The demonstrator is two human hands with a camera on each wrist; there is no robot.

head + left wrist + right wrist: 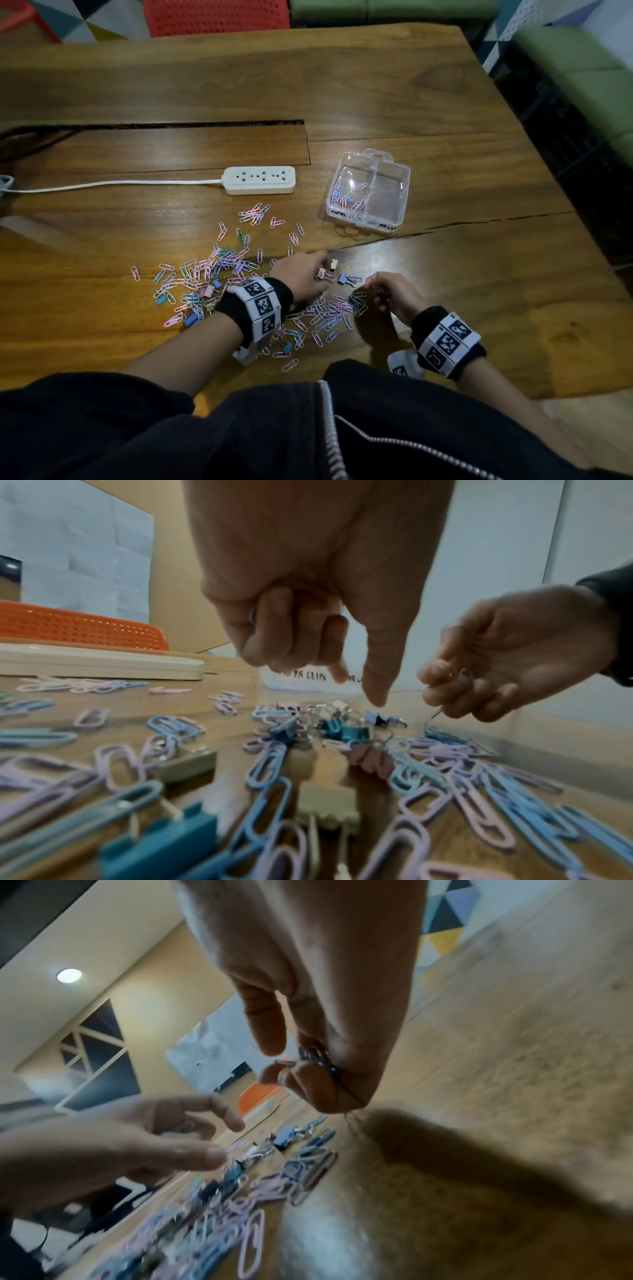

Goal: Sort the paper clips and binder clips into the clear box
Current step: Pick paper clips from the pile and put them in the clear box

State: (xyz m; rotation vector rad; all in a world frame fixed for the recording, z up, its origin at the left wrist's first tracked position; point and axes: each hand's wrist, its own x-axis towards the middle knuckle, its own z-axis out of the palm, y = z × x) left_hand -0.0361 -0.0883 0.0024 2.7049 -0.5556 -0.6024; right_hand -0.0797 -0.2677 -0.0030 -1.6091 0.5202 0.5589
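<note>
Pastel paper clips (205,270) lie scattered over the wooden table, with a second heap (332,308) between my hands. A pink binder clip (323,274), a beige one (334,263) and a blue one (344,279) sit just past my left hand (308,270). Its index finger points down near the blue binder clip (377,719), while its other fingers curl round what look like paper clips. My right hand (378,291) pinches binder clips (315,1058) by their wire handles. The clear box (400,171) stands open farther back, paper clips in its left compartment.
A white power strip (259,180) with its cord lies left of the box, behind the scattered clips. A long slot (205,125) and a crack (445,226) run across the table. A red chair (215,15) stands at the far edge.
</note>
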